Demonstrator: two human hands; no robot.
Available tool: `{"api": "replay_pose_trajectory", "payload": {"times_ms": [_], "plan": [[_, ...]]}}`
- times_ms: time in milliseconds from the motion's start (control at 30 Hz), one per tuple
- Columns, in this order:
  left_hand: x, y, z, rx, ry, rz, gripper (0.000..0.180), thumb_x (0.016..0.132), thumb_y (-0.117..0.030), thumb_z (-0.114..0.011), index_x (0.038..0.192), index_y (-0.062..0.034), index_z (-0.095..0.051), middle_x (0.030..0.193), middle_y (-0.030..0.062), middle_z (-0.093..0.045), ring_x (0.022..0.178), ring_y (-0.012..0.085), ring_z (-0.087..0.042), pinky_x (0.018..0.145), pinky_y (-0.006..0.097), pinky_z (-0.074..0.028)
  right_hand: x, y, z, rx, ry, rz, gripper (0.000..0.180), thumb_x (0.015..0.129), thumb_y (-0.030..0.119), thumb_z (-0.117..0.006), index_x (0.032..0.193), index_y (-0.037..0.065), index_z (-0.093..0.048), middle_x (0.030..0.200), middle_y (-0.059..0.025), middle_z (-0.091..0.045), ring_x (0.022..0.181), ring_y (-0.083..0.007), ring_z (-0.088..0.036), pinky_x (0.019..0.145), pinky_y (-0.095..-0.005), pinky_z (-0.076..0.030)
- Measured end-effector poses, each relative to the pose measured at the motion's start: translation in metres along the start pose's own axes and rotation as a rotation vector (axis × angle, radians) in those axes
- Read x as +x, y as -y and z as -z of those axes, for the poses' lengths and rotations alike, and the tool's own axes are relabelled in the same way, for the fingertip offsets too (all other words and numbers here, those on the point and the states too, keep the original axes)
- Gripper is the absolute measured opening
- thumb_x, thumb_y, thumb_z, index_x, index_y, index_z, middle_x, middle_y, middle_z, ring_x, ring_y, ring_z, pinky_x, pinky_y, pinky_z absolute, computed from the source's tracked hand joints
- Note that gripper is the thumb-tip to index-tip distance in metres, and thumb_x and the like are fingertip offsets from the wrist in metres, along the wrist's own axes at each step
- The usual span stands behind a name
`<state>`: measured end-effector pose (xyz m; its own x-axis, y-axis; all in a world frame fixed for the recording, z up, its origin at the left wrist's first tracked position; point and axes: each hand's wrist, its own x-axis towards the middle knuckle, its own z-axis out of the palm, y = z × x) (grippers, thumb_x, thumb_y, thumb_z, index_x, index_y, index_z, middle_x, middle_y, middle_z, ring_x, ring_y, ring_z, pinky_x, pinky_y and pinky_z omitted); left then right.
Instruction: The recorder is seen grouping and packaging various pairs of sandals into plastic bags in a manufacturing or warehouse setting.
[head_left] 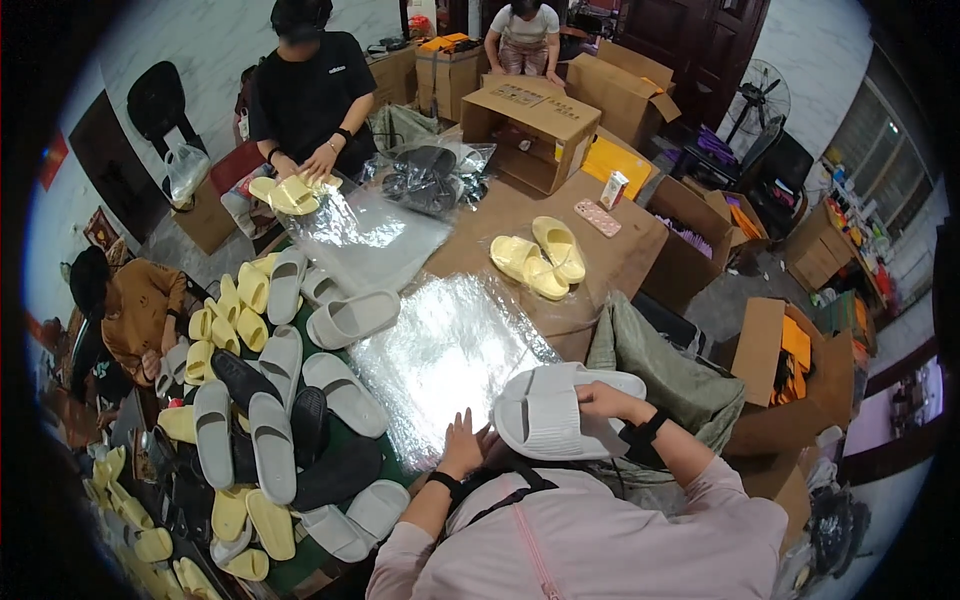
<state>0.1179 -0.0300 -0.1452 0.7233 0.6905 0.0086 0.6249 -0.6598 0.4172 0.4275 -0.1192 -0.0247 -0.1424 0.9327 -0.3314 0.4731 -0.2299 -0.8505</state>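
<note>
My right hand [606,402] is closed on a pair of light grey slide slippers [540,412] at the table's near edge. One slipper overlaps the other, and part of that pair is hidden behind my hand. Close by, my left hand [462,445] rests with fingers apart at the near edge of a stack of clear plastic bags [450,355], holding nothing. The bags shine brightly under the light. To the left lies a heap of loose slippers, with a grey slipper [345,395], a black slipper [311,424] and a yellow slipper [270,522] among them.
A bagged yellow pair [540,258], a phone [597,217] and a small box [613,190] lie on the brown table [470,245]. Across it, a person in black [315,95] handles yellow slippers. Open cartons [790,370] and a green sack [660,370] stand right.
</note>
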Motion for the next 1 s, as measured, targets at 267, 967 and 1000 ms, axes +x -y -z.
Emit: {"api": "replay_pose_trajectory", "payload": {"times_ms": [267,967,1000], "plan": [[0.009,-0.006,0.002,0.261,0.074,0.067,0.057,0.079,-0.034,-0.061,0.127,-0.0066,-0.046,0.134,0.0154,-0.039,0.108,0.0290,-0.048,0.084,0.039,-0.041,-0.013,0.011,-0.003,0.066,0.023,0.004,0.022,0.086,0.011,-0.056,0.104,0.003,-0.063,0.093,-0.0047,-0.068,0.082,-0.0096,-0.057,0.078,-0.0264,-0.045],[0.024,-0.021,0.044,-0.090,-0.373,0.098,0.029,0.079,-0.008,-0.056,0.108,-0.0038,-0.060,0.101,0.0108,-0.062,0.080,0.0297,-0.057,0.069,0.038,-0.049,0.047,-0.004,-0.023,0.060,0.209,-0.038,0.025,0.082,0.010,-0.056,0.105,0.004,-0.064,0.096,-0.0039,-0.067,0.086,-0.0138,-0.058,0.081,-0.0279,-0.044],[0.027,-0.028,0.052,-0.090,-0.376,0.097,0.029,0.079,-0.008,-0.056,0.108,-0.0038,-0.060,0.101,0.0108,-0.062,0.080,0.0297,-0.057,0.069,0.038,-0.049,0.050,-0.007,-0.025,0.058,0.208,-0.037,0.025,0.082,0.010,-0.056,0.105,0.004,-0.064,0.096,-0.0039,-0.067,0.086,-0.0138,-0.058,0.081,-0.0279,-0.044]]}}
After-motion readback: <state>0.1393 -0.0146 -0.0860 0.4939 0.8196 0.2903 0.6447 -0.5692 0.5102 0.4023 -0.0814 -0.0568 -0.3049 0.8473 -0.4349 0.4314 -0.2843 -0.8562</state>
